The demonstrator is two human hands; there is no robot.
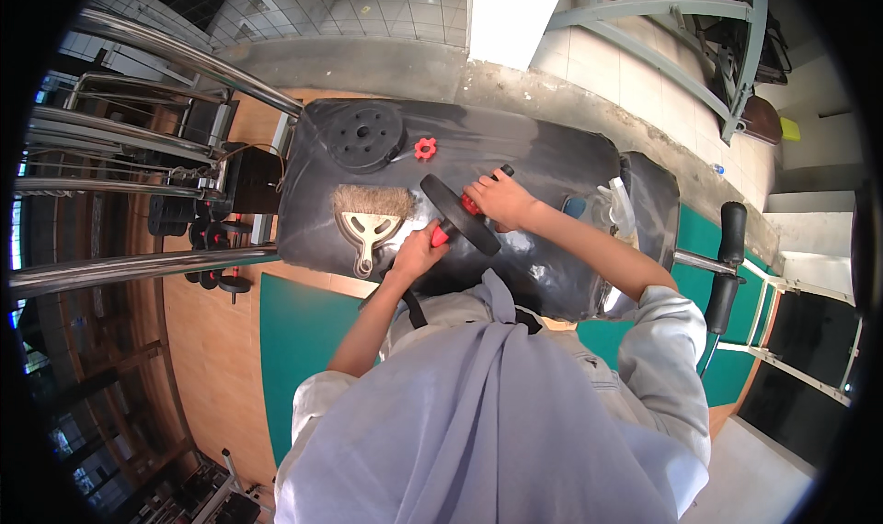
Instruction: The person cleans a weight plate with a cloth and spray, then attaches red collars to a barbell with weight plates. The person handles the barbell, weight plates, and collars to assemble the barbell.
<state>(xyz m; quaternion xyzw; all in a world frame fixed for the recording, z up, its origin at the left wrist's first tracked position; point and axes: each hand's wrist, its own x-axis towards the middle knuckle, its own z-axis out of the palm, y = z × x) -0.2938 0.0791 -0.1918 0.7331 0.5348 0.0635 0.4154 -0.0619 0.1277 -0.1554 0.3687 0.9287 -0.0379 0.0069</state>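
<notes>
Over the black padded bench [552, 142] I hold a dumbbell with one black weight plate [459, 216] on its bar. My left hand [417, 256] is closed round the dumbbell on the plate's near-left side, where a red part shows by the fingers. On the other side of the plate, my right hand [501, 200] has its fingers wrapped round a red collar nut [472, 203]; the black bar end [503, 170] sticks out past them. Left of the dumbbell lies a wide brush [370, 222] with brown bristles and a pale handle.
Round black weight plates [364, 136] lie at the bench's far left, beside a loose red star-shaped nut [425, 148]. Clear plastic [622, 208] and a blue item [575, 207] sit to the right. Chrome rails [184, 51] stand left; padded rollers [731, 234] jut out at right.
</notes>
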